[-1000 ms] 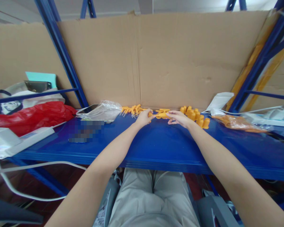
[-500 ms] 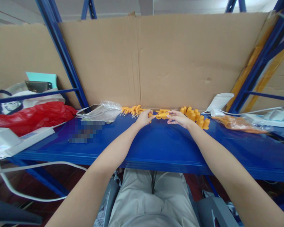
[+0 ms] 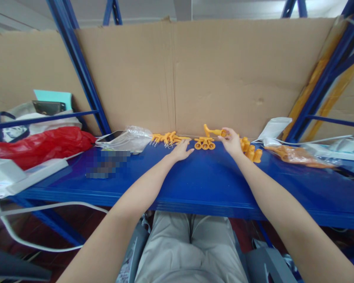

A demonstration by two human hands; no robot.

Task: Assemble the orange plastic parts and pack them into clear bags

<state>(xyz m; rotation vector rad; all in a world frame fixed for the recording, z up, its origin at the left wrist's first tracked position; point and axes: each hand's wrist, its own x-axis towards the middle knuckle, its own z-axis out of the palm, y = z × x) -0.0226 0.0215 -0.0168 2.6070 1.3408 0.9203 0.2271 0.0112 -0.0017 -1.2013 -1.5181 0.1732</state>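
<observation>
My right hand (image 3: 232, 142) grips the round cup end of an orange plastic piece (image 3: 214, 131); its bent handle points left, raised just above the table. My left hand (image 3: 180, 151) lies at the right end of a pile of orange handles with metal spirals (image 3: 166, 138). Its fingers stretch out over them and the thumb is apart. Between the hands, three orange cup-ended pieces (image 3: 205, 146) rest side by side, their round openings facing me. Several orange cups (image 3: 247, 147) stand to the right, partly hidden behind my right hand.
The blue table (image 3: 206, 181) runs up to a tall cardboard panel (image 3: 224, 74). Clear plastic bags (image 3: 129, 139) and a red bag (image 3: 44, 145) lie at left. To the right are a bag of orange parts (image 3: 301, 155) and a white cable (image 3: 312, 140).
My hands have moved apart. The right one has lifted a cup-ended piece away from the row, up and right; the left has shifted slightly left and its fingers have spread.
</observation>
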